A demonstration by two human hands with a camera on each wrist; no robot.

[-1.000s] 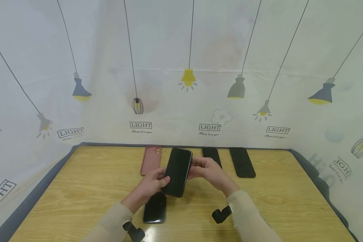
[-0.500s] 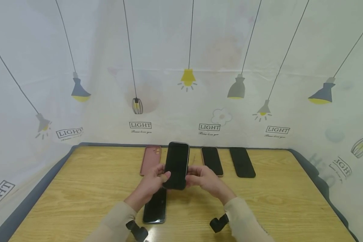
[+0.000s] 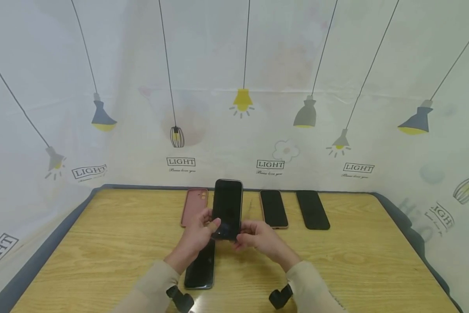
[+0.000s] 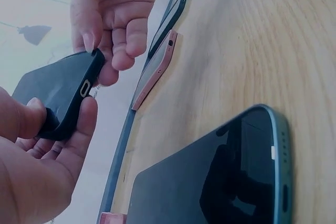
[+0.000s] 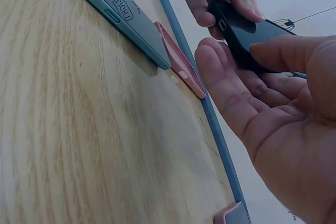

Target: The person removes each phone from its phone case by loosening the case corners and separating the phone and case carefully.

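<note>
My left hand [image 3: 196, 232] grips a phone in a black case [image 3: 228, 202] by its lower left side, thumb on the front and fingers behind. My right hand [image 3: 262, 239] pinches the lower right corner, its thumb at the edge in the left wrist view. Held above the table, the phone has its dark screen towards me and its top end tipped up. A port opening shows in the case's bottom edge in both wrist views. Below my left hand lies a second phone [image 4: 210, 177] with a green edge, screen up, partly covered by that hand in the head view.
On the wooden table [image 3: 355, 261], a pink phone case [image 3: 193, 206] lies behind my left hand. Towards the back right lie a pink-rimmed phone [image 3: 274, 208] and a black phone-shaped slab [image 3: 313, 210]. A printed cloth [image 3: 218, 130] stands along the table's back edge.
The held phone has moved away from me and slightly left, turning more upright. My right hand has slid from its right side down to the lower right corner, uncovering the pink-rimmed phone.
</note>
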